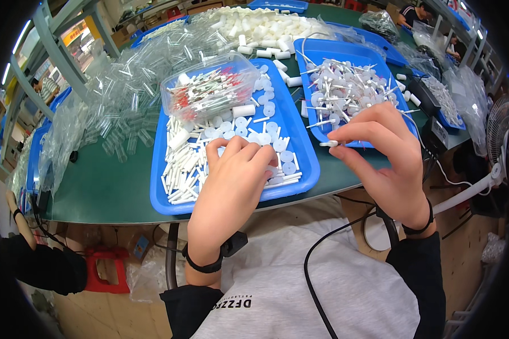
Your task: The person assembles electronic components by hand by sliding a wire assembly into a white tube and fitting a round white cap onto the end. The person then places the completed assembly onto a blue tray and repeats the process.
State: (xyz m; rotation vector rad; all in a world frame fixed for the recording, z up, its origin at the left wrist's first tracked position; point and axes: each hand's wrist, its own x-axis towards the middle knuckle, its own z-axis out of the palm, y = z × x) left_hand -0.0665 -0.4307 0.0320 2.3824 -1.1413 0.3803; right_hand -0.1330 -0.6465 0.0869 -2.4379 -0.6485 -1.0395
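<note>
Green tabletop (pixel 96 195) is exposed left of the blue tray (pixel 157 189); left hand (pixel 230 176) is curled, grip hidden; white piece (pixel 328 144) is pinched by right hand (pixel 395 153).

Red stool (pixel 107 288) sits on floor (pixel 99 311), lwr L, w/ cardboard box (pixel 138 246) nr; fan (pixel 500 121) far R; grey metal frame (pixel 59 53) upper L; co-worker (pixel 415 14) upper R.

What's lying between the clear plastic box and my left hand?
In the head view, a white cylinder and pale round discs lie in the blue tray between the clear plastic box and your left hand.
</note>
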